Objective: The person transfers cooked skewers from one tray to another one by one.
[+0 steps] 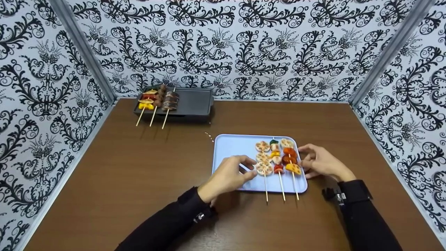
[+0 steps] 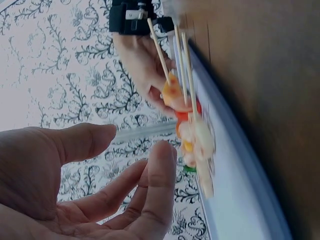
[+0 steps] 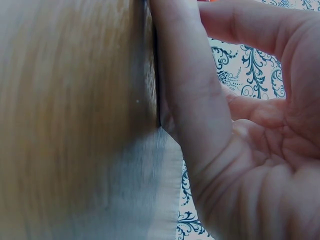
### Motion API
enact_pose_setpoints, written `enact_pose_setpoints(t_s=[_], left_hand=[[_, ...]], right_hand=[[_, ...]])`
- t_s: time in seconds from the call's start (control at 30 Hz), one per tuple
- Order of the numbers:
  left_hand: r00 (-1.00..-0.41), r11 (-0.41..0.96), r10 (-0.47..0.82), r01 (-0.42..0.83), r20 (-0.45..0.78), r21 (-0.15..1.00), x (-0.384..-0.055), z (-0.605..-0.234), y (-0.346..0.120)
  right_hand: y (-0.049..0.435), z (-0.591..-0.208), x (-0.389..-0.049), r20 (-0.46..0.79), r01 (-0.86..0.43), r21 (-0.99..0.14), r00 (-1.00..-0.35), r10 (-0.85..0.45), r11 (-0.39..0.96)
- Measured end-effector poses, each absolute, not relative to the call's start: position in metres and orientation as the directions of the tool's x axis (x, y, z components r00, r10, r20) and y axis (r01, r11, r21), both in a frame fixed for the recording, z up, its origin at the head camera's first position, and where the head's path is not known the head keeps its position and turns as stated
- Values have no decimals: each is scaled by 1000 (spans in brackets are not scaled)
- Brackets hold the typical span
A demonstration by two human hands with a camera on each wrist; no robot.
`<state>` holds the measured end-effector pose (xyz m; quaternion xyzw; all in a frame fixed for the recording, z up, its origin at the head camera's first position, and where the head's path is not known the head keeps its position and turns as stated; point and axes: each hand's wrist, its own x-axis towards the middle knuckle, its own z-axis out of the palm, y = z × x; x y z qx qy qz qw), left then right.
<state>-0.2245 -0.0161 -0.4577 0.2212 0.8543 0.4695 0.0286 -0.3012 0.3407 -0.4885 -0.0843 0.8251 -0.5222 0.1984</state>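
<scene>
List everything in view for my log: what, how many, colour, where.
tray: 1, light blue, right of centre
lotus-slice skewer: 1, cream and brown, leftmost on tray
mixed skewer: 1, green, white, yellow, red, between the other two
red-pieced skewer: 1, red, cream, yellow, rightmost on tray
grill: 1, dark grey, table's far left
far skewers: 3, yellow-and-red, brown, dark brown, grill's left half
table: 1, brown, under both
wall panels: 3, white with black scrolls, back and sides
corner posts: 2, grey, back corners
sleeves: 2, black, on the arms
wrist straps: 2, black, sleeve ends
left grip: 1, bare, near lotus-slice skewer
right grip: 1, bare, tray's right rim
</scene>
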Motion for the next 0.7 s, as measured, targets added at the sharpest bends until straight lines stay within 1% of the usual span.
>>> enact_pose_setpoints(t_s=[0.43, 0.7], left_hand=[[-935, 504, 289, 329, 203, 798, -245, -442, -44], [-950, 515, 171, 312, 261, 798, -262, -430, -78]], right_hand=[[338, -491, -300, -249, 73, -882, -910, -330, 466], [339, -492, -301, -242, 63, -878, -914, -326, 475]])
